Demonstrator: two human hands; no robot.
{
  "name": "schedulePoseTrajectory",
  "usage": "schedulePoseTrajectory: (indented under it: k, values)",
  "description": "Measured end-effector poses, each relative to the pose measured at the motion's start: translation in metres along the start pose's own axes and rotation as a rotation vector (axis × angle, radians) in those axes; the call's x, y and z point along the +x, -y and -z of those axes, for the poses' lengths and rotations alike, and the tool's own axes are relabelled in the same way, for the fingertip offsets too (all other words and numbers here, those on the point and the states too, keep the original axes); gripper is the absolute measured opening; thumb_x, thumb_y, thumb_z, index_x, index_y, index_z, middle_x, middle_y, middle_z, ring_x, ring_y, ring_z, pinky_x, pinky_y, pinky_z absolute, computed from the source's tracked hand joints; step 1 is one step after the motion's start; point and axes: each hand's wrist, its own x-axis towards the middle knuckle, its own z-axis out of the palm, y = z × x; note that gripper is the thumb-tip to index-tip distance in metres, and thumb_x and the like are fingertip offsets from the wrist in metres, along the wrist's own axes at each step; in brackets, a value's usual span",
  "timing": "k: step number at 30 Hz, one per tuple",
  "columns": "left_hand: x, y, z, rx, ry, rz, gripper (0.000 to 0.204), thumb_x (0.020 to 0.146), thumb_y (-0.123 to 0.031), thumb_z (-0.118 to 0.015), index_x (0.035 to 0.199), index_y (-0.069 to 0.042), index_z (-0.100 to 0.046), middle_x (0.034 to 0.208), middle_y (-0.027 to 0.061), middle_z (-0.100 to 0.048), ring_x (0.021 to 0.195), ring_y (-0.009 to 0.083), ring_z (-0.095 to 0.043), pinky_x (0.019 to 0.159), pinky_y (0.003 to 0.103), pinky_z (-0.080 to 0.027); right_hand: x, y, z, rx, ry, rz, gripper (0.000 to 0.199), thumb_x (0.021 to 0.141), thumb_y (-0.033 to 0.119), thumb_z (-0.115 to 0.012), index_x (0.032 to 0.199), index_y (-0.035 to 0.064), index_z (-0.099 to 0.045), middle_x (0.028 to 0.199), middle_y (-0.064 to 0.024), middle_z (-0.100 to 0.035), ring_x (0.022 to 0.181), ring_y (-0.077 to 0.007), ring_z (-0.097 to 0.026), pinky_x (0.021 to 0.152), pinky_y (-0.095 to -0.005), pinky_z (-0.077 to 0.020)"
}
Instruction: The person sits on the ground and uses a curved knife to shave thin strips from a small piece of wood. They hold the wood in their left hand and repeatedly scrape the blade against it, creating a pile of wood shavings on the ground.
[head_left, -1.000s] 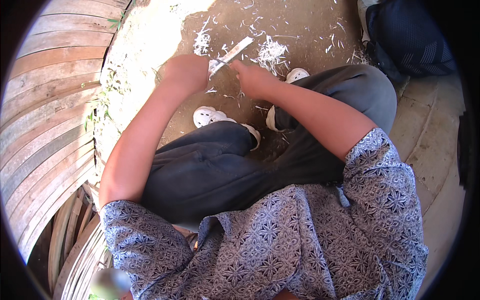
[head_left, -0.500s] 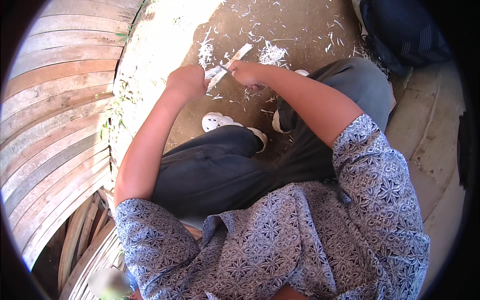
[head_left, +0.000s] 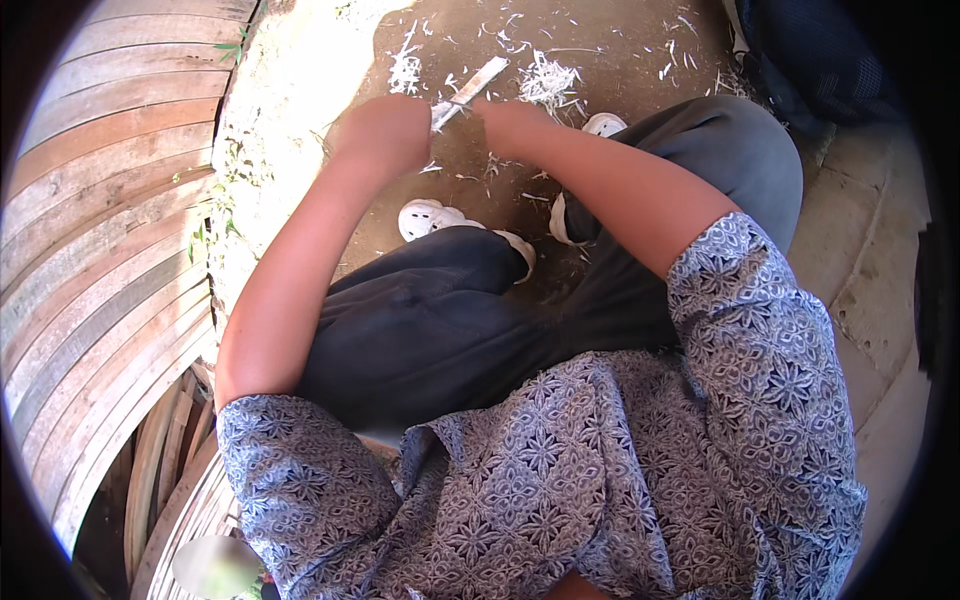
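Out in front of my knees, my left hand (head_left: 385,135) is closed round the lower end of a pale wooden strip (head_left: 484,79). The strip slants up to the right past my knuckles. To the right of it, my right hand (head_left: 508,127) is closed on a knife (head_left: 459,104). Only a thin bit of the blade shows, lying across the strip; the handle is hidden in my fist. Both hands are slightly blurred. Curled wood shavings (head_left: 548,83) lie in a heap on the brown ground just beyond my right hand.
White clogs (head_left: 430,216) are on my feet below my hands. Long wooden slats (head_left: 110,185) run along the left side. A dark mesh-patterned bag (head_left: 820,70) stands at the upper right, beside a pale paved surface (head_left: 865,260). Another shavings pile (head_left: 405,70) lies farther left.
Both hands have moved a little up in the picture, and the whole scene has shifted slightly. My right hand has drawn slightly right along the strip with the knife.
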Motion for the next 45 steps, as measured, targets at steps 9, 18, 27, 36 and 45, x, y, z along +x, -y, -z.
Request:
schedulePoseTrajectory:
  k: [9, 18, 27, 36, 45]
  values:
    - [-0.006, 0.016, -0.019, 0.029, -0.013, -0.002, 0.029, 0.093, -0.032, -0.064, 0.093, -0.004, -0.070, 0.084, 0.0161, -0.070, 0.080, 0.0339, -0.070, 0.071, 0.045, -0.056, -0.005, 0.025, 0.007, 0.045, 0.010, 0.031, 0.040, 0.098, 0.019, -0.050, 0.137, 0.0126, -0.049, 0.113, -0.0209, -0.069, 0.106, -0.0390, -0.066, 0.088, -0.0485, -0.0509]
    - [-0.006, 0.010, -0.016, 0.073, -0.051, -0.065, 0.027, 0.093, -0.029, -0.064, 0.089, -0.003, -0.071, 0.082, 0.0157, -0.070, 0.079, 0.0337, -0.070, 0.070, 0.044, -0.056, -0.017, 0.027, 0.018, -0.023, 0.062, 0.019, 0.041, 0.098, 0.017, -0.052, 0.139, 0.0153, -0.048, 0.113, -0.0200, -0.068, 0.105, -0.0382, -0.066, 0.087, -0.0483, -0.0506]
    - [-0.001, 0.017, -0.016, 0.030, -0.082, -0.023, 0.028, 0.093, -0.030, -0.065, 0.089, -0.003, -0.071, 0.083, 0.0162, -0.071, 0.079, 0.0332, -0.071, 0.070, 0.044, -0.056, 0.016, 0.004, 0.007, 0.050, 0.002, 0.046, 0.039, 0.098, 0.018, -0.050, 0.136, 0.0112, -0.049, 0.111, -0.0215, -0.068, 0.104, -0.0382, -0.066, 0.086, -0.0480, -0.0509]
    - [-0.010, 0.011, -0.006, 0.065, 0.049, 0.010, 0.022, 0.094, -0.024, -0.063, 0.098, -0.005, -0.073, 0.091, 0.0162, -0.073, 0.086, 0.0327, -0.072, 0.075, 0.044, -0.058, -0.022, 0.021, 0.021, 0.004, 0.034, 0.049, 0.037, 0.095, 0.015, -0.049, 0.128, -0.0016, -0.046, 0.104, -0.0262, -0.069, 0.099, -0.0414, -0.067, 0.083, -0.0495, -0.0513]
    - [-0.003, 0.011, -0.016, 0.057, -0.011, -0.027, 0.029, 0.095, -0.030, -0.063, 0.091, -0.002, -0.071, 0.083, 0.0168, -0.071, 0.079, 0.0340, -0.070, 0.071, 0.044, -0.056, 0.004, 0.012, 0.002, -0.040, 0.012, 0.022, 0.035, 0.094, 0.014, -0.050, 0.127, 0.0011, -0.048, 0.106, -0.0242, -0.069, 0.099, -0.0409, -0.068, 0.082, -0.0497, -0.0526]
